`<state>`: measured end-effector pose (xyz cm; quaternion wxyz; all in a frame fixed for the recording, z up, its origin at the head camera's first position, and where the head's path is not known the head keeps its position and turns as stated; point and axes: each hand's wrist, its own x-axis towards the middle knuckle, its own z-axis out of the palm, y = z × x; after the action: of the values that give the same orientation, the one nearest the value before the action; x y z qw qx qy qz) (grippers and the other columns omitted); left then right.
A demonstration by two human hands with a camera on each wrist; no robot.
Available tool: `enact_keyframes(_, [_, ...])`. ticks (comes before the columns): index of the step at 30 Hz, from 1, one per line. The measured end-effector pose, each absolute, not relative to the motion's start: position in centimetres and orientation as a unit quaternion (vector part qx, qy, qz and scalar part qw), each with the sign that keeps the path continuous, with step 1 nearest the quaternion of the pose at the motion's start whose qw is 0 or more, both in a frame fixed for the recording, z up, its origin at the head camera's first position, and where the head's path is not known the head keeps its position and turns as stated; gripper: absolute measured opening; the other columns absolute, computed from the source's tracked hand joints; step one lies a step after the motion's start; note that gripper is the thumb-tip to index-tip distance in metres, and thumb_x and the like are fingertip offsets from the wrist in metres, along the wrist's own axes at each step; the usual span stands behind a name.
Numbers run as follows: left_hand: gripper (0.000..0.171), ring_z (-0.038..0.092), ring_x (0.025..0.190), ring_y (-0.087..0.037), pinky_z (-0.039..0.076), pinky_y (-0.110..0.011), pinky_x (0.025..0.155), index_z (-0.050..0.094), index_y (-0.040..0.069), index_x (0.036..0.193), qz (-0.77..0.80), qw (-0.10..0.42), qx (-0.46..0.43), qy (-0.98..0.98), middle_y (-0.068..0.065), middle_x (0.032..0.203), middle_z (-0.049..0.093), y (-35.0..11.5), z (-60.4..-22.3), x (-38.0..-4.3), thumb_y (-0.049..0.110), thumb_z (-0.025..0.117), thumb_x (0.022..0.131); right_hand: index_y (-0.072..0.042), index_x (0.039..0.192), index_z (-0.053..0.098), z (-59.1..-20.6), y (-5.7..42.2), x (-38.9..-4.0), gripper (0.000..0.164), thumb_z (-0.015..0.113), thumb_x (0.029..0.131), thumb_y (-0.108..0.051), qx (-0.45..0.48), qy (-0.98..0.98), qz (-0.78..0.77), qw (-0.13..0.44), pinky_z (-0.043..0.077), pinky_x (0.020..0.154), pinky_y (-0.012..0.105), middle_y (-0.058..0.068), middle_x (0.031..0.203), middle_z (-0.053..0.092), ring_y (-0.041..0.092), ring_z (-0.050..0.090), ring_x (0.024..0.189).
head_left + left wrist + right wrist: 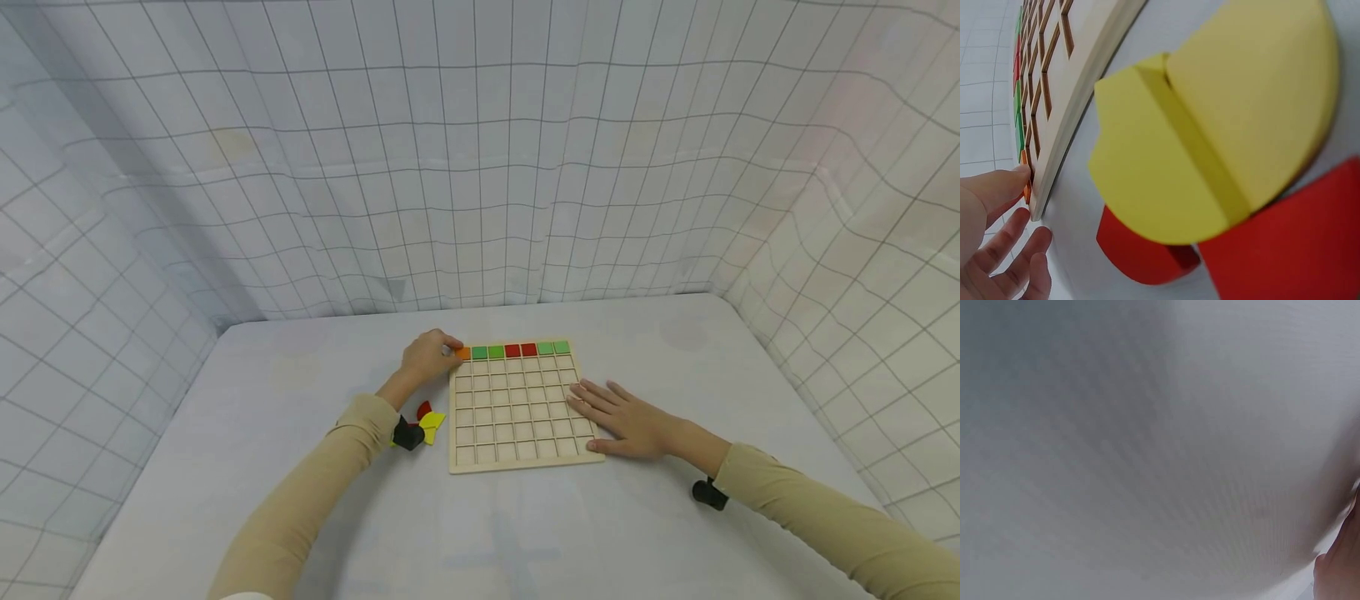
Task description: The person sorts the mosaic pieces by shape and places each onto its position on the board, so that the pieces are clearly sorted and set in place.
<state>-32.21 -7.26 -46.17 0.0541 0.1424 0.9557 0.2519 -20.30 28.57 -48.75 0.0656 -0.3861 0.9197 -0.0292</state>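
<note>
A wooden grid board [527, 463] lies flat, its far row holding coloured square tiles. My left hand [429, 357] is at the far left corner, thumb and forefinger pinching an orange tile [464, 353] at the first cell. The left wrist view shows that thumb against the orange tile [1027, 187], the other fingers spread loosely beside the board's edge. Green tiles [487, 352], red tiles [521, 350] and light green tiles [553, 347] continue the row. My right hand [628, 422] rests with fingers spread across the board's right edge; the right wrist view catches only a sliver of it.
Left of the board is a small pile of loose pieces: yellow pieces [1154, 156] overlapping red pieces [1291, 237]. A dark wrist camera [408, 434] hangs beside this pile. White gridded curtains [480, 167] surround the white table [495, 533] at the back and sides.
</note>
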Motion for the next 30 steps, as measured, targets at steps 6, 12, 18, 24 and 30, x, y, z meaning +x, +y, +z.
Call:
enact_keyframes(6, [0.033,0.053,0.082,-0.019,0.036,-0.024,0.055,0.070,0.014,0.118,0.254,0.052,0.142,0.955,-0.011,0.121,0.062,-7.2,-46.1,-32.1,0.026,0.070,0.087,-0.016,0.156,0.010,-48.9,28.5,-20.4,0.075,0.037,0.098,-0.056,-0.377,0.923,-0.025,0.078,0.012,0.117,0.058,0.005,0.163,0.006,0.028,0.006,0.150])
enact_keyframes(12, [0.036,0.054,0.084,-0.020,0.040,-0.025,0.059,0.069,0.015,0.120,0.247,0.054,0.143,0.957,-0.011,0.123,0.061,-7.3,-46.2,-31.9,0.027,0.069,0.087,-0.015,0.156,0.011,-48.9,28.5,-20.4,0.074,0.039,0.099,-0.054,-0.382,0.921,-0.031,0.073,0.013,0.116,0.059,0.007,0.163,0.008,0.030,0.007,0.150])
enact_keyframes(18, [0.036,0.060,0.089,-0.021,0.047,-0.029,0.065,0.069,0.015,0.121,0.247,0.061,0.141,0.957,-0.010,0.125,0.061,-7.5,-46.2,-31.5,0.027,0.070,0.086,-0.012,0.155,0.015,-48.9,28.6,-20.3,0.074,0.041,0.099,-0.052,-0.390,0.918,-0.034,0.058,0.016,0.114,0.061,0.011,0.162,0.013,0.033,0.012,0.149])
enact_keyframes(24, [0.035,0.063,0.097,-0.023,0.051,-0.031,0.067,0.070,0.015,0.119,0.249,0.054,0.143,0.956,-0.010,0.123,0.062,-7.9,-46.2,-31.1,0.026,0.071,0.086,-0.012,0.155,0.016,-48.8,28.5,-20.3,0.074,0.041,0.099,-0.052,-0.391,0.918,-0.034,0.057,0.016,0.114,0.062,0.011,0.162,0.014,0.034,0.013,0.149])
enact_keyframes(30, [0.036,0.061,0.093,-0.021,0.048,-0.029,0.065,0.070,0.015,0.119,0.247,0.043,0.139,0.958,-0.010,0.117,0.064,-8.3,-46.4,-30.6,0.028,0.071,0.086,-0.012,0.155,0.016,-48.7,28.5,-20.2,0.074,0.041,0.098,-0.052,-0.391,0.918,-0.034,0.060,0.016,0.114,0.062,0.011,0.162,0.013,0.034,0.013,0.149])
